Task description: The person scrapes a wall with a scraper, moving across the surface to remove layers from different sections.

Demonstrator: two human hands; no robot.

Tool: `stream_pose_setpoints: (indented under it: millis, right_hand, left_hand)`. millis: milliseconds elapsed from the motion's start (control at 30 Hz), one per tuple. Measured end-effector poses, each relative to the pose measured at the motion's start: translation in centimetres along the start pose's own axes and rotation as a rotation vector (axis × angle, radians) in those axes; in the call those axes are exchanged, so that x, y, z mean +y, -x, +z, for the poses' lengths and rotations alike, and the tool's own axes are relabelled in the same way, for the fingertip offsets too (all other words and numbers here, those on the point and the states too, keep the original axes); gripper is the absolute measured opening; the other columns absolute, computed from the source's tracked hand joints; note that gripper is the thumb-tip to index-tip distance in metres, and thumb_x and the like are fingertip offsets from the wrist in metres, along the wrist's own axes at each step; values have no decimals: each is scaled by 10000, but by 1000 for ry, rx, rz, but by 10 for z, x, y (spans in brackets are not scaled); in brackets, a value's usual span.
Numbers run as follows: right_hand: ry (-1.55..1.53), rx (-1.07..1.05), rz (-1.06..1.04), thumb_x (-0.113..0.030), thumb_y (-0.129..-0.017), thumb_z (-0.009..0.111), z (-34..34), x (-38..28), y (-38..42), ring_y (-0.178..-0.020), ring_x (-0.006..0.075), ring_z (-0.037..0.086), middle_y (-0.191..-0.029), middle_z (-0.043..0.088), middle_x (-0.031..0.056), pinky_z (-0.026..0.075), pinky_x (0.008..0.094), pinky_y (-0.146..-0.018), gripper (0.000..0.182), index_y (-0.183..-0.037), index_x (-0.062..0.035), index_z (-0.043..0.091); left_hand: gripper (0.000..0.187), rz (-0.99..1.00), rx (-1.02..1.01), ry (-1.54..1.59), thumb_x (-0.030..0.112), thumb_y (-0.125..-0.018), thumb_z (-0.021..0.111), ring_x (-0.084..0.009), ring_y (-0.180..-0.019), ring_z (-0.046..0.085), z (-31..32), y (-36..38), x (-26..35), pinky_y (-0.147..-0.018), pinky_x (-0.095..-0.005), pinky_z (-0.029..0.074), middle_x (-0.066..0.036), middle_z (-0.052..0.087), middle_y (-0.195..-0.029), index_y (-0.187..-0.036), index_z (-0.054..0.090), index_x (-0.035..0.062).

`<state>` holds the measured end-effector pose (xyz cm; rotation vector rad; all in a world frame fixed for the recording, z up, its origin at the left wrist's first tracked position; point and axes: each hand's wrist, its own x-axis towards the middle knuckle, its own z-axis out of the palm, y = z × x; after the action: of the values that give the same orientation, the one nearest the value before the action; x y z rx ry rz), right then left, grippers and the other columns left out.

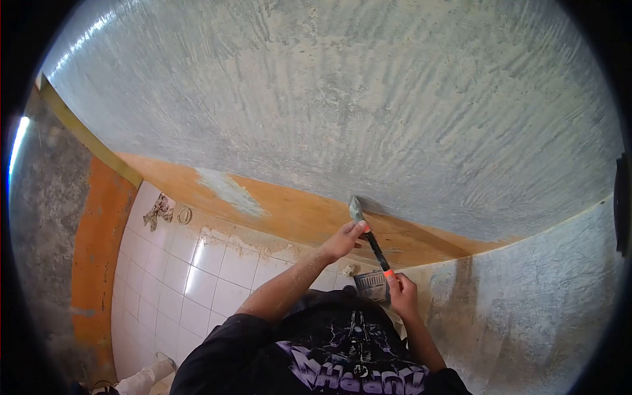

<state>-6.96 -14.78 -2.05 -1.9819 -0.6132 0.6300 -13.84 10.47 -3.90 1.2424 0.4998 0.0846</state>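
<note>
A scraper (376, 249) with a long black handle and orange bands slants up from my body toward the wall. Its grey head rests at or very near the wall, just above the orange strip; exact contact is hard to tell. My left hand (343, 239) grips the upper end, close below the head, with the thumb along it. Lower down, my right hand (402, 293) is wrapped round the orange end of the handle. The wall (342, 99) in front is grey and streaked, with an orange painted band (296, 199) along its lower part.
White floor tiles (224, 270) lie below, with crumbs along the wall's foot. A crumpled cloth (158, 210) and a ring-shaped item (184, 215) lie at left. A dark slotted grate or tray (372, 286) sits by the right corner. Another person's leg (146, 378) shows at lower left.
</note>
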Motion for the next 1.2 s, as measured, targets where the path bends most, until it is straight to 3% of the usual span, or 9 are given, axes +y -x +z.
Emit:
stream_pose_setpoints:
  millis: [67, 333, 433, 633, 733, 833, 1000, 1100, 1200]
  right_hand:
    - [13, 2, -35, -302, -968, 631, -2, -1, -5, -617, 103, 529, -655, 597, 70, 431, 301, -564, 355, -955, 51, 664]
    - [62, 56, -52, -311, -960, 641, -10, 16, 1, -585, 106, 510, -633, 583, 63, 423, 306, -544, 360, -954, 48, 663]
    - [84, 42, -10, -249, -979, 614, 2, 16, 4, -596, 59, 491, -649, 556, -5, 400, 256, -539, 295, -894, 30, 658]
    - [-42, 61, -21, -254, -969, 633, 5, 16, 3, -580, 69, 479, -638, 553, 3, 395, 266, -530, 290, -887, 23, 663]
    - [105, 16, -78, -272, -969, 638, 29, -20, -13, -580, 85, 480, -632, 555, 18, 397, 275, -533, 311, -893, 28, 662]
    - [84, 18, -87, -329, -946, 656, 35, -30, -12, -569, 204, 572, -644, 624, 98, 438, 341, -549, 342, -901, 9, 674]
    - [48, 65, -46, -338, -951, 653, 16, -6, -4, -579, 143, 538, -635, 588, 93, 438, 324, -561, 351, -909, 10, 668]
    - [34, 54, 14, -344, -953, 653, 16, -4, 4, -589, 114, 519, -628, 566, 77, 430, 310, -560, 362, -918, 15, 667]
    - [74, 58, 1, -343, -952, 657, 32, -2, 1, -586, 100, 504, -625, 557, 54, 418, 296, -550, 364, -921, 19, 669]
  left_hand:
    - [497, 31, 42, 78, 509, -1043, 397, -184, -1107, 594, -5, 2, -4, -921, -379, 486, -56, 658, -1149, -1227, 550, 73]
    - [470, 13, -64, 8, 476, -1062, 354, -210, -1172, 584, 6, 2, 3, -957, -417, 472, -102, 664, -1180, -1248, 521, 78]
    - [459, 30, -52, -9, 482, -1059, 361, -191, -1106, 598, 2, -3, 1, -927, -399, 470, -72, 673, -1171, -1199, 547, 86]
    - [449, 28, -30, 65, 490, -1062, 334, -192, -1104, 614, 3, -1, 0, -913, -404, 471, -76, 683, -1118, -1202, 522, 106]
    - [457, 66, 49, 213, 504, -1060, 317, -203, -1120, 616, -22, 10, -3, -917, -414, 472, -90, 685, -1092, -1216, 495, 114]
    - [474, 59, 71, 208, 520, -1054, 317, -224, -1127, 614, -33, 20, 1, -927, -424, 478, -100, 668, -1109, -1205, 498, 109]
    - [481, 52, 93, -4, 500, -1054, 357, -228, -1108, 609, -12, 7, -1, -919, -409, 500, -85, 646, -1147, -1211, 543, 86]
    - [482, 24, 14, -8, 494, -1054, 366, -207, -1088, 610, -12, 6, 2, -894, -382, 502, -63, 657, -1123, -1216, 563, 86]
    - [476, 53, 97, 38, 491, -1055, 366, -199, -1077, 613, -21, 11, -5, -884, -375, 500, -65, 658, -1115, -1219, 561, 89]
